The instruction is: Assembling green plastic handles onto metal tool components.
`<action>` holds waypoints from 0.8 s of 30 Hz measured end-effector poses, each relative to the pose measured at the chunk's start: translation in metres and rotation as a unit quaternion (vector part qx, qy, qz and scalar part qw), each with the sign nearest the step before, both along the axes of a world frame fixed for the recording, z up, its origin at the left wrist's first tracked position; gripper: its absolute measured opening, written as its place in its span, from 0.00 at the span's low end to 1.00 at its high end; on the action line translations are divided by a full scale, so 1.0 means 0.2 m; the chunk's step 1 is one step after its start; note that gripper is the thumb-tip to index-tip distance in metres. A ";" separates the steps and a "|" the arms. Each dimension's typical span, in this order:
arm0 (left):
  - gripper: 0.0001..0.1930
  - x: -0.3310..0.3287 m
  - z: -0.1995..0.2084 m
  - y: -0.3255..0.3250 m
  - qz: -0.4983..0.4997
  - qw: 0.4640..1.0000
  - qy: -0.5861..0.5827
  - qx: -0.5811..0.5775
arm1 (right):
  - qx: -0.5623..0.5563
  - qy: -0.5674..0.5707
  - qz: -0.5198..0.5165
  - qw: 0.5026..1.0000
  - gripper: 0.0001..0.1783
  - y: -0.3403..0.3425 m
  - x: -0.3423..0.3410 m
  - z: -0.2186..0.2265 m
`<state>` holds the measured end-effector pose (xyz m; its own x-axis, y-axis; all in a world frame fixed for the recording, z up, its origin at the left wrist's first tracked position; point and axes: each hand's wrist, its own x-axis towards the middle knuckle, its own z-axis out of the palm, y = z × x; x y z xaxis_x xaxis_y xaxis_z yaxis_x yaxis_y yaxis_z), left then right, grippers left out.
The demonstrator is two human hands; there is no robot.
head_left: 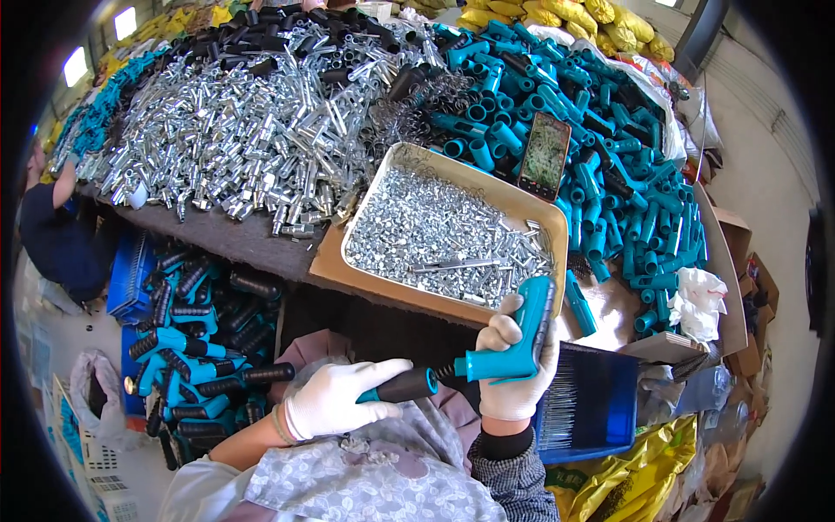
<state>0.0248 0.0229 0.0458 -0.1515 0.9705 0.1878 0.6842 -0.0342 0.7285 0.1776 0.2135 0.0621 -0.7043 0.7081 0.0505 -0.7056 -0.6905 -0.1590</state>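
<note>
In a white glove, my left hand (339,402) grips a short black tube with teal ends (407,385). My right hand (522,383), gloved too, is wrapped round a teal pistol-shaped housing with a black ribbed back (520,348). A dark coil spring (446,371) bridges the gap between the tube and the housing; its ends are hidden. Just beyond my hands, a cream tray (557,239) holds many small metal parts and a few thin rods.
Loose metal fittings (261,130) are heaped at the back left, teal housings (600,209) at the right. A phone (545,155) leans there. Below are a blue crate of teal-and-black pieces (196,348) and a blue bin of thin rods (609,409). Another person (61,230) is far left.
</note>
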 end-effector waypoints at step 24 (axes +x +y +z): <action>0.32 -0.26 -0.06 -0.04 -0.229 0.908 -0.245 -0.251 | 0.951 -0.176 -0.145 0.208 0.21 -0.08 0.17 0.05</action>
<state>-0.0266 0.0144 0.0334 0.3424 0.8981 -0.2761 0.2718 0.1866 0.9441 0.2116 0.1983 0.0730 -0.8433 -0.3424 0.4142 -0.3873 0.9216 -0.0267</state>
